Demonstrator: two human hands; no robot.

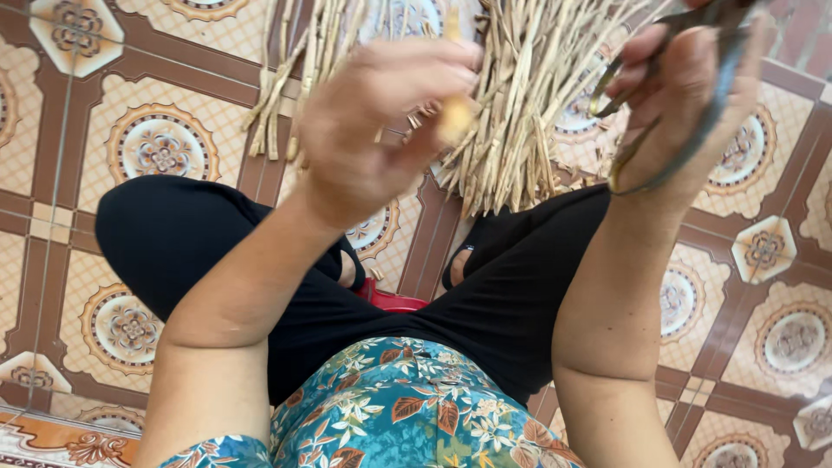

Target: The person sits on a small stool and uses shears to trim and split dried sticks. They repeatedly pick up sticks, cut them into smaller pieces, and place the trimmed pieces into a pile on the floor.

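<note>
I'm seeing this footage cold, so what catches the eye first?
The two raised hands: the left hand pinches a short yellowish piece at centre top, the right hand grips dark scissors at upper right. Behind them a heap of pale dry sticks lies on the patterned floor tiles.

It looked like a home floor used for handcraft: patterned ceramic tiles (156, 147) lay below the left hand (381, 121), and cut dry stalks (511, 113) were heaped just beyond it.
</note>
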